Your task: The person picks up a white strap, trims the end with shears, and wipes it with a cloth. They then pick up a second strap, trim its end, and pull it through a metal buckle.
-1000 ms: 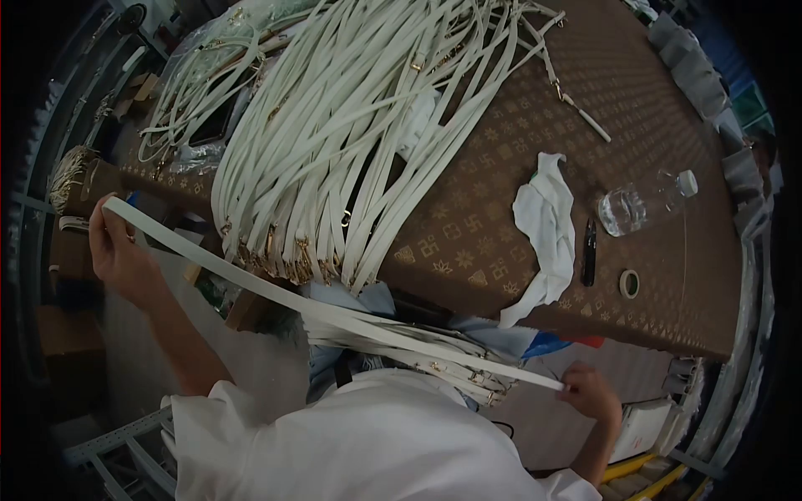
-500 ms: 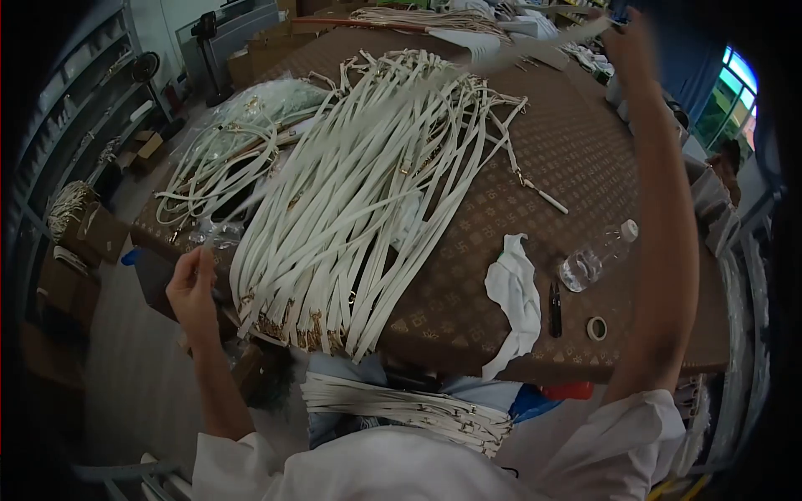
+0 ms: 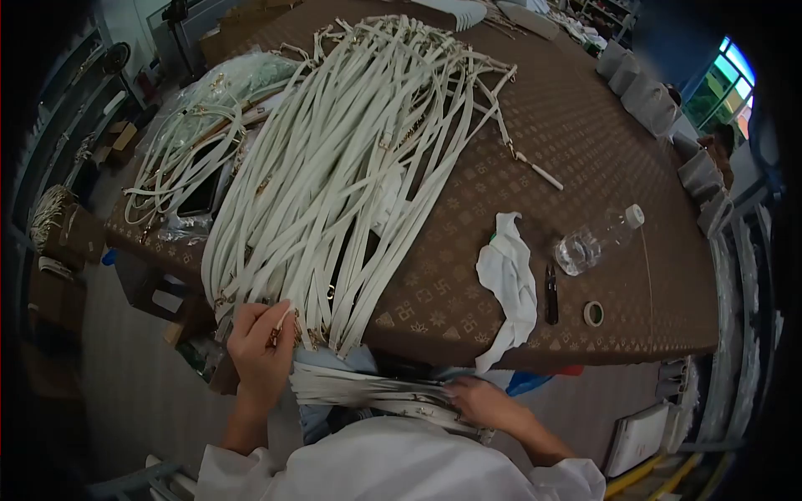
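A large pile of long white straps (image 3: 334, 150) with gold-coloured metal fittings lies across the brown patterned tabletop. My left hand (image 3: 262, 346) is closed on a strap end with a metal clasp, at the near edge of the pile. More white straps (image 3: 351, 388) lie in a bundle over my lap. At the right end of that bundle is my right hand (image 3: 484, 405), its fingers bent down onto the straps; whether they grip one is hard to make out.
A white cloth (image 3: 508, 288), a black tool (image 3: 551, 295), a roll of tape (image 3: 593, 314) and a clear bottle (image 3: 585, 249) lie on the right of the table (image 3: 443, 309). Plastic-wrapped straps (image 3: 188, 142) lie at the left. A person (image 3: 720, 152) is at the far right.
My right hand has come down from high at the upper right to the lap bundle. My left hand has moved right and down to the pile's near edge. The view has shifted slightly.
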`<state>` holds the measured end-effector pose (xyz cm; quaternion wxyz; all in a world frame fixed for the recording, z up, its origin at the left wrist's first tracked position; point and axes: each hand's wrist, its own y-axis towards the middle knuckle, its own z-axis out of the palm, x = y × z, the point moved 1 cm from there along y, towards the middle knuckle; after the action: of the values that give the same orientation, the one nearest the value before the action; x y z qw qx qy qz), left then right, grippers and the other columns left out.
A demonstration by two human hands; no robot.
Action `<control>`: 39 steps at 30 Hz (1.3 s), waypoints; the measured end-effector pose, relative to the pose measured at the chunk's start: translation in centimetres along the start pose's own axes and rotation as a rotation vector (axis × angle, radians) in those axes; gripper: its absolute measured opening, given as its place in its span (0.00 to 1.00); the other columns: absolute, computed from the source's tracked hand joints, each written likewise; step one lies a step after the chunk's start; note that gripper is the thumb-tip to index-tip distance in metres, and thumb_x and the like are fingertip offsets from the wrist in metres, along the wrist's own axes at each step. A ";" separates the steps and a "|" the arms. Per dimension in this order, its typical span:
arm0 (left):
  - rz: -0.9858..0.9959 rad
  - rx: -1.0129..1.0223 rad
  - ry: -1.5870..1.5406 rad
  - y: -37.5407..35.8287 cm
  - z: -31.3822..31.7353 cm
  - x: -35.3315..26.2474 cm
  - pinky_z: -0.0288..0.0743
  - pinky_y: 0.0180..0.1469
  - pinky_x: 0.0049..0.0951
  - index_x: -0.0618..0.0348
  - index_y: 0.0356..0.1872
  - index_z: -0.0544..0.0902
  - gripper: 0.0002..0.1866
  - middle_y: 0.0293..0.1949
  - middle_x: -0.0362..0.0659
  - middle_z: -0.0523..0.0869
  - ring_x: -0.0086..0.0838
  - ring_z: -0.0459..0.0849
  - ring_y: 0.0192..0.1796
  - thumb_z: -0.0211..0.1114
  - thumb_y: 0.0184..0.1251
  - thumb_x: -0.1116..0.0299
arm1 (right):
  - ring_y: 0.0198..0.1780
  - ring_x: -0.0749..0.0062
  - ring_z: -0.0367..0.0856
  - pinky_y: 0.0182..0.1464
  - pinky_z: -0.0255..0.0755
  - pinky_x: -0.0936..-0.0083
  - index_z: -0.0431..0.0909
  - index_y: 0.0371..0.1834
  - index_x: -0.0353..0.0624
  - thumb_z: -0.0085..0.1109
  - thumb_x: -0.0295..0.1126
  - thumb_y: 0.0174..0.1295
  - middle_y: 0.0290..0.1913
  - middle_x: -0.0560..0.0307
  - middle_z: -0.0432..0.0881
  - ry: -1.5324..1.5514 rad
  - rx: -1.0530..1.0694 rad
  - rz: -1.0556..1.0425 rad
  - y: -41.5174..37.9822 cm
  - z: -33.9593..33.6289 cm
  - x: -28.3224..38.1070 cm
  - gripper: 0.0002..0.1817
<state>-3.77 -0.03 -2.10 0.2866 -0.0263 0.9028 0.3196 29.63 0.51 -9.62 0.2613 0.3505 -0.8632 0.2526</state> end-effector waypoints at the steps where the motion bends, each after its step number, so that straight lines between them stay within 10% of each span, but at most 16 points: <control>1: -0.059 0.030 0.018 -0.7 0.2 0.4 0.67 0.27 0.24 0.64 0.38 0.81 0.11 0.32 0.45 0.76 0.29 0.75 0.28 0.65 0.50 0.81 | 0.38 0.51 0.76 0.41 0.73 0.62 0.74 0.42 0.39 0.59 0.30 0.49 0.37 0.47 0.74 -0.168 -0.051 0.051 -0.7 1.3 -1.0 0.16; 5: 0.031 0.119 0.189 -1.6 1.2 0.5 0.69 0.36 0.28 0.61 0.41 0.81 0.14 0.40 0.46 0.75 0.32 0.75 0.38 0.64 0.50 0.82 | 0.40 0.51 0.74 0.43 0.71 0.63 0.75 0.37 0.43 0.55 0.28 0.48 0.36 0.47 0.72 -0.097 -0.040 0.348 -2.9 4.9 -3.5 0.11; 11: 0.119 -0.014 0.092 -3.3 1.7 -2.1 0.69 0.42 0.29 0.58 0.41 0.81 0.15 0.44 0.45 0.75 0.35 0.74 0.44 0.64 0.49 0.82 | 0.36 0.57 0.73 0.39 0.69 0.69 0.73 0.32 0.38 0.56 0.27 0.53 0.33 0.52 0.72 0.132 -0.312 0.131 -2.9 3.2 -4.6 0.06; 15: 0.177 0.541 -0.462 -3.6 5.2 -6.5 0.70 0.36 0.25 0.65 0.35 0.80 0.07 0.36 0.47 0.78 0.31 0.77 0.36 0.62 0.53 0.79 | 0.31 0.76 0.70 0.35 0.66 0.81 0.70 0.35 0.37 0.52 0.28 0.60 0.30 0.59 0.73 0.706 -0.163 0.289 -3.2 0.1 -2.1 0.06; 20: -0.154 1.121 -0.659 -5.7 8.0 -4.8 0.66 0.28 0.23 0.68 0.31 0.79 0.07 0.26 0.46 0.77 0.25 0.75 0.28 0.59 0.58 0.73 | 0.32 0.81 0.72 0.35 0.67 0.84 0.69 0.38 0.37 0.55 0.28 0.58 0.31 0.62 0.75 1.160 -0.709 -0.053 -6.1 -4.6 -1.1 0.09; 21: -0.307 1.302 -0.659 -4.8 6.9 -3.3 0.65 0.26 0.23 0.69 0.30 0.78 0.09 0.23 0.45 0.76 0.24 0.74 0.25 0.59 0.58 0.71 | 0.32 0.81 0.72 0.35 0.67 0.84 0.69 0.38 0.37 0.55 0.28 0.58 0.31 0.62 0.75 1.160 -0.722 -0.042 -6.8 -5.2 -1.3 0.09; 24: -0.316 0.696 -0.681 -1.7 -0.8 -0.2 0.60 0.23 0.22 0.67 0.26 0.79 0.10 0.19 0.41 0.75 0.21 0.70 0.21 0.64 0.51 0.68 | 0.31 0.79 0.75 0.32 0.68 0.81 0.74 0.37 0.36 0.61 0.30 0.55 0.28 0.59 0.77 0.548 -0.168 0.214 -7.1 -4.9 -1.4 0.11; 25: -0.023 0.418 -0.514 -0.8 -3.2 -0.3 0.59 0.22 0.20 0.67 0.25 0.79 0.11 0.20 0.40 0.75 0.21 0.70 0.20 0.65 0.49 0.67 | 0.31 0.79 0.75 0.32 0.68 0.81 0.74 0.37 0.36 0.61 0.30 0.55 0.28 0.59 0.77 0.547 -0.166 0.217 -6.9 -4.1 -1.8 0.11; 28: -0.002 0.430 -0.655 1.1 -10.5 2.4 0.60 0.22 0.21 0.68 0.29 0.80 0.10 0.19 0.41 0.75 0.23 0.70 0.19 0.63 0.49 0.70 | 0.28 0.73 0.75 0.30 0.68 0.78 0.76 0.30 0.36 0.60 0.30 0.55 0.24 0.57 0.76 0.593 0.026 0.069 -6.6 -2.6 -2.8 0.08; 30: -0.147 0.846 0.018 1.5 -13.5 3.2 0.67 0.27 0.24 0.69 0.36 0.80 0.11 0.28 0.47 0.79 0.30 0.77 0.27 0.62 0.49 0.75 | 0.25 0.69 0.74 0.28 0.66 0.75 0.77 0.27 0.37 0.59 0.28 0.55 0.22 0.57 0.75 0.766 -0.199 0.032 -6.7 -3.1 -3.3 0.06; 33: 0.115 0.908 0.247 0.3 -7.1 -2.2 0.73 0.38 0.30 0.67 0.41 0.79 0.14 0.41 0.51 0.79 0.37 0.78 0.42 0.62 0.49 0.78 | 0.25 0.65 0.74 0.27 0.65 0.72 0.77 0.27 0.38 0.59 0.28 0.54 0.23 0.55 0.75 0.577 -0.274 0.007 -5.4 -4.4 -0.6 0.05; 35: 0.230 0.949 -0.127 -0.1 -2.9 -5.9 0.71 0.48 0.33 0.65 0.43 0.79 0.18 0.50 0.52 0.75 0.42 0.74 0.51 0.65 0.47 0.75 | 0.24 0.66 0.73 0.27 0.65 0.74 0.76 0.26 0.36 0.59 0.27 0.53 0.23 0.54 0.75 0.517 -0.292 -0.106 -3.5 -4.7 1.6 0.05; 39: 0.049 1.303 -0.651 -3.5 5.1 -11.1 0.71 0.40 0.30 0.64 0.48 0.77 0.16 0.41 0.49 0.79 0.35 0.78 0.38 0.60 0.57 0.73 | 0.25 0.68 0.74 0.27 0.65 0.75 0.76 0.29 0.35 0.60 0.26 0.50 0.23 0.55 0.75 0.438 -0.310 -0.229 -0.5 -4.7 5.3 0.06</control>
<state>8.83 -1.34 -1.34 0.4907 0.2664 0.7792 -0.2848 27.98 0.61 -2.72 0.5189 0.3387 -0.7692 0.1561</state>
